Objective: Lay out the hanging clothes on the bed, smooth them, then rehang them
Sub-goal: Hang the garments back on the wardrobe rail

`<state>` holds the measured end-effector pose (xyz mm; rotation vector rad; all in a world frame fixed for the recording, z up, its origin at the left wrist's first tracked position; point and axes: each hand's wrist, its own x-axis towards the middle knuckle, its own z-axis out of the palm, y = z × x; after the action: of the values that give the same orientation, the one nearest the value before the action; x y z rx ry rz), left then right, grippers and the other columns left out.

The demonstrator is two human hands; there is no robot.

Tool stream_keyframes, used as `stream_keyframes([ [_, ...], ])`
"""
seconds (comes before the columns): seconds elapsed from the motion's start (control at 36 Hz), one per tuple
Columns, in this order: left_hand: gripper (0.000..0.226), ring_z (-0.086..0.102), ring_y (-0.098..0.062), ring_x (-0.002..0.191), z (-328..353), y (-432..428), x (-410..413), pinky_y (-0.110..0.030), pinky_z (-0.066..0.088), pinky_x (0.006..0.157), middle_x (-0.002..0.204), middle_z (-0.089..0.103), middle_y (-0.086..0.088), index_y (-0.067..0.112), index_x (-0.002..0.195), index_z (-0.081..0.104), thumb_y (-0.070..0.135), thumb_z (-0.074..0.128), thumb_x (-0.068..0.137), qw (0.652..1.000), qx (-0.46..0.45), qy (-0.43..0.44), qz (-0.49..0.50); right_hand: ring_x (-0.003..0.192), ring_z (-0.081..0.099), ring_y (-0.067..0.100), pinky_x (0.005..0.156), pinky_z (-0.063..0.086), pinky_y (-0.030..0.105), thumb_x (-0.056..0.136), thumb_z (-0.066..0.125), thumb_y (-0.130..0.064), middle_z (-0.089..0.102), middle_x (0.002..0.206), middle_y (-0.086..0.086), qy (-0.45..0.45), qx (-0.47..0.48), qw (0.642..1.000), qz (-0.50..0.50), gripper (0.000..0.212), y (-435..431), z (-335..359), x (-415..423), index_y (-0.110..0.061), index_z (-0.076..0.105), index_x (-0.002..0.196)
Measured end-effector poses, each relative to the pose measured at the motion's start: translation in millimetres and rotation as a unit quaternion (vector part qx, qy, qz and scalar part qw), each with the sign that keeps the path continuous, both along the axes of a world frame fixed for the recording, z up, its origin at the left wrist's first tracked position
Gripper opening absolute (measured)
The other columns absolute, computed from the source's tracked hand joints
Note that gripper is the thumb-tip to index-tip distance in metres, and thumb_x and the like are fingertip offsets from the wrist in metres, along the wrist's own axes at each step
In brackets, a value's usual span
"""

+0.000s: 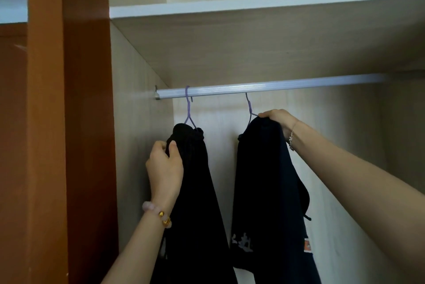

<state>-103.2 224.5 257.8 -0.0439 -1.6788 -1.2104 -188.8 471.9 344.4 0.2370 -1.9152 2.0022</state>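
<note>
Counted on inspection: two dark garments (pixel 195 180) (pixel 269 180), two purple hangers (pixel 189 108) (pixel 249 108), one metal rail (pixel 287 87), one shelf (pixel 253 4) above it. Two hands (pixel 164 166) (pixel 278 118) present, two bracelets (pixel 158 213) (pixel 291 137), one per wrist.

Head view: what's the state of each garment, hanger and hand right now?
left garment: hanging on its hanger, gripped near the top.
right garment: hanging on its hanger, gripped at the top.
left hanger: hooked over the rail.
right hanger: hooked over the rail.
left hand: grips the left garment.
right hand: grips the right garment.

Rail (pixel 287 87) bears left hanger (pixel 188 105); right hanger (pixel 249 106) too.
</note>
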Motion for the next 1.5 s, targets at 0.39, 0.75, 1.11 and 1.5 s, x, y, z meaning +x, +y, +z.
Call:
stream_keyframes([
  [0.39, 0.019, 0.043, -0.009, 0.056, -10.8, 3.5, 0.6, -0.01, 0.036, 0.047, 0.065, 0.048, 0.0, 0.005, 0.089, 0.05, 0.019, 0.042, 0.099, 0.999, -0.031, 0.014, 0.01, 0.049, 0.061, 0.018, 0.046, 0.052, 0.022, 0.088, 0.056, -0.002, 0.061, 0.069, 0.014, 0.056, 0.027, 0.998, 0.014, 0.009, -19.6, 16.8, 20.6, 0.004, 0.059, 0.082],
  [0.75, 0.035, 0.052, -0.032, 0.101, -23.8, -3.3, 10.4, -0.039, 0.041, 0.081, 0.109, 0.058, -0.016, 0.006, 0.123, 0.061, 0.024, 0.043, 0.099, 0.976, -0.162, 0.01, 0.143, 0.067, 0.059, 0.023, 0.064, 0.051, 0.029, 0.087, 0.059, -0.01, 0.062, 0.081, 0.014, 0.016, 0.049, 0.998, 0.027, 0.024, -19.1, -18.4, 35.8, 0.005, 0.061, 0.106],
  [1.11, 0.045, 0.049, -0.009, 0.109, -54.2, -3.6, 24.9, -0.023, 0.038, 0.088, 0.128, 0.051, -0.002, 0.018, 0.137, 0.041, 0.019, 0.054, 0.094, 0.996, -0.085, -0.014, -0.034, 0.1, 0.057, 0.018, 0.08, 0.047, 0.023, 0.082, 0.066, -0.006, 0.051, 0.122, 0.001, 0.078, 0.185, 0.979, -0.04, 0.066, -7.5, -64.5, 64.1, -0.015, 0.037, 0.141],
  [1.5, 0.054, 0.059, -0.022, 0.113, -341.5, 19.2, 41.2, -0.036, 0.05, 0.098, 0.129, 0.058, -0.003, 0.016, 0.141, 0.038, 0.023, 0.058, 0.091, 0.913, -0.059, -0.384, -0.125, 0.083, 0.062, 0.005, 0.06, 0.05, 0.013, 0.083, 0.067, -0.004, 0.064, 0.091, -0.011, -0.149, 0.068, 0.984, -0.077, 0.032, 42.2, -366.7, 133.8, -0.017, 0.056, 0.11],
])
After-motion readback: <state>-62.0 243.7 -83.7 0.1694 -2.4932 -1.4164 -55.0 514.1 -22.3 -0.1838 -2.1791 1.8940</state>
